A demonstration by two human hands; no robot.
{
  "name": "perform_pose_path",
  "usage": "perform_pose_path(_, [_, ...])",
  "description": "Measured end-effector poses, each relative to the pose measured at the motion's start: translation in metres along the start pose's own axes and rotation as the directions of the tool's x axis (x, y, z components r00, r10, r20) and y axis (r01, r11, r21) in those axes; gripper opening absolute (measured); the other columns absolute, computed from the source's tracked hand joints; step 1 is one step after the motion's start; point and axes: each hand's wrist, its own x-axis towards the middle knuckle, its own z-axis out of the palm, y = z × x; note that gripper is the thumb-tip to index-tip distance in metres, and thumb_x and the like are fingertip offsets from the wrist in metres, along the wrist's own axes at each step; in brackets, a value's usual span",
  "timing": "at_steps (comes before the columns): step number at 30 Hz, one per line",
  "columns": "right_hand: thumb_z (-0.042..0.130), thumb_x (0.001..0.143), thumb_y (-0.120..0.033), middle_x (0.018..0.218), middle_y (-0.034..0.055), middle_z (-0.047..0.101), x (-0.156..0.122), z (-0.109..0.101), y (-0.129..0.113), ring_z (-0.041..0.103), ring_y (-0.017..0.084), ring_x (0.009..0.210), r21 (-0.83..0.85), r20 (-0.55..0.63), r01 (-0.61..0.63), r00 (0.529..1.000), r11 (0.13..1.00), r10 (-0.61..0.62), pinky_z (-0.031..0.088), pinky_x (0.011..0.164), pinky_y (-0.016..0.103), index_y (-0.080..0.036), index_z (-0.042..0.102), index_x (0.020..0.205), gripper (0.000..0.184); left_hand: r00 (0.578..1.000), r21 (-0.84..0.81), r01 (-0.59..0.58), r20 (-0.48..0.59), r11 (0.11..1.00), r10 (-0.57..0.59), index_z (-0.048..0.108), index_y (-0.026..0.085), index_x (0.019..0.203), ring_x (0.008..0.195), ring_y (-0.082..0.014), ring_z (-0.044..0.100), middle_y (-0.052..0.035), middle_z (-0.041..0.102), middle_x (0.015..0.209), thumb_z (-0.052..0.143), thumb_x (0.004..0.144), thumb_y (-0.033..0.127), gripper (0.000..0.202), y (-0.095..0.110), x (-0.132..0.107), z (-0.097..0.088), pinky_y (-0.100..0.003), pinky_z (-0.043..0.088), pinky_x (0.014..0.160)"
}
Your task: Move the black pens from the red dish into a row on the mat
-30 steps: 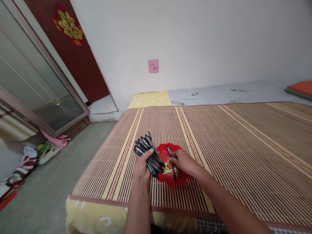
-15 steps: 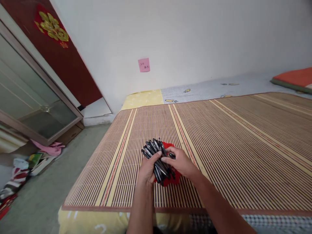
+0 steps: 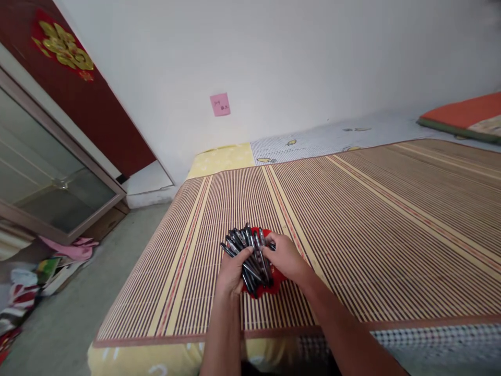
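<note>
A thick bundle of black pens [image 3: 250,266] with clear parts is gathered in my left hand [image 3: 231,270], the thumb lying across the top of the bundle. My right hand [image 3: 285,255] is at the bundle's right side, its thumb and fingers closed on one or more pens there. Some pens fan out at the upper end, pointing away from me. Beneath the bundle lies a red object [image 3: 278,279] with a wavy edge, mostly covered by the pens and hands.
A striped bamboo mat [image 3: 352,235] covers the bed. A folded orange and green quilt [image 3: 462,112] lies at the far right. A pink note [image 3: 220,104] sticks to the white wall. Clothes and a pink cloth [image 3: 72,248] lie on the floor at left, by a glass-panelled door [image 3: 58,172].
The view has turned slightly to the right. My right fingers have shifted along the bundle's right side, and the pens there now stand more upright and apart from the others.
</note>
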Motion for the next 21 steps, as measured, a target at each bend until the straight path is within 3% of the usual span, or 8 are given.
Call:
perform_pose_path(6, [0.063,0.081,-0.020,0.099,0.0117,0.074,0.001,0.000,0.007,0.068,0.026,0.094,-0.061,0.011,0.045,0.999,0.997,-0.044,0.049,0.086,0.039,-0.016,0.070,0.102,0.022,1.000,-0.008,0.027,0.014,1.000,-0.027,0.065,0.011,0.090,0.064,-0.0232,0.073,-0.0079,0.076,0.076,0.083,0.052,0.014,0.042,0.007,0.000,-0.004,-0.035,0.061,0.067])
perform_pose_path(10, [0.057,0.087,-0.027,0.100,0.0093,0.074,-0.001,-0.003,-0.004,0.068,0.022,0.095,0.201,0.030,0.071,0.996,0.977,-0.078,0.051,0.089,0.037,-0.017,0.070,0.103,0.023,0.999,0.006,0.037,0.026,0.999,-0.038,0.066,0.010,0.088,0.062,-0.0219,0.072,-0.0070,0.076,0.074,0.082,0.052,0.013,0.039,0.010,-0.003,-0.005,-0.033,0.061,0.065])
perform_pose_path(14, [0.066,0.079,-0.034,0.078,0.0032,0.071,-0.003,0.000,-0.012,0.066,0.018,0.067,0.426,0.143,-0.072,0.990,0.902,0.011,0.054,0.065,0.031,-0.017,0.069,0.097,0.025,0.992,0.022,0.047,0.116,0.999,-0.049,0.067,0.010,0.091,0.064,-0.0222,0.073,-0.0062,0.076,0.074,0.084,0.052,0.014,0.043,0.008,-0.006,-0.004,-0.033,0.061,0.067])
perform_pose_path(16, [0.067,0.076,-0.033,0.067,0.0003,0.067,-0.003,0.002,-0.013,0.062,0.016,0.057,0.466,0.128,-0.107,0.990,0.878,0.052,0.051,0.055,0.029,-0.017,0.068,0.089,0.021,0.990,0.030,0.043,0.134,0.999,-0.047,0.068,0.010,0.090,0.062,-0.0220,0.072,-0.0063,0.076,0.074,0.084,0.052,0.015,0.042,0.005,-0.006,-0.003,-0.034,0.060,0.067])
perform_pose_path(21, [0.065,0.078,-0.033,0.086,0.0031,0.072,-0.004,0.001,-0.014,0.067,0.019,0.079,0.480,0.057,-0.036,0.998,0.876,0.009,0.053,0.072,0.030,-0.016,0.070,0.092,0.022,0.999,-0.003,-0.001,0.042,1.000,0.001,0.067,0.010,0.087,0.064,-0.0208,0.072,-0.0062,0.076,0.074,0.082,0.052,0.012,0.039,0.001,-0.001,-0.001,-0.031,0.060,0.067])
